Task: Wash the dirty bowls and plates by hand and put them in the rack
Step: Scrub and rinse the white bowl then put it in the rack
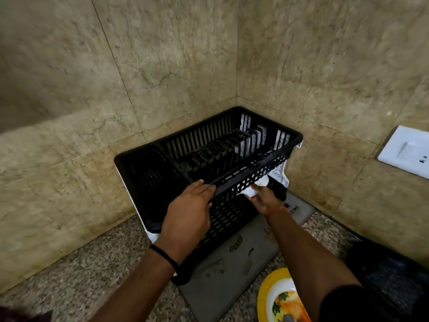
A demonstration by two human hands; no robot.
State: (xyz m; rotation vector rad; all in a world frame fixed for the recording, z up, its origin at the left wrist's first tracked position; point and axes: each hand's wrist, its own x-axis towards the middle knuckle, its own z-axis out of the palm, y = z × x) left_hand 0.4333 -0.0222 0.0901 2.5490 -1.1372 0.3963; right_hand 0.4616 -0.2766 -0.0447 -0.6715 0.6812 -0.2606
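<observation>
One black plastic dish rack [209, 154], slatted walls, tilted up off the worktop [97, 282] with its near long edge raised; it sits in the corner where two stone-tiled walls meet, directly ahead of both hands. Rack contents: one row of upright plate dividers in the main compartment, no dishes visible among them; one smaller solid-walled compartment with a perforated floor, beyond and to the outer side of the left hand, nothing visible inside. One white drip tray [282, 173] under the rack, showing along the rack's lower edge beside the left wrist and past the right hand's fingertips. Left hand [192, 205]: fingers curled over the rack's near top rim, gripping it; one dark band on the wrist. Right hand [264, 198]: palm turned up beneath the raised rack, fingers against a white piece [255, 188], cloth or part of the tray, cannot tell which; whether it grips or merely touches cannot be told. One grey mat [232, 270] with printed lettering lies on the speckled worktop below both forearms, reaching under the rack. One plate [276, 298], yellow rim, white centre with a fruit print, lies flat on the worktop just under the right forearm, partly hidden by it, well short of the rack. One dark slatted object [390, 275] outside the right forearm, blurred. One white wall switch plate [406, 152] far to the right hand's outer side.
</observation>
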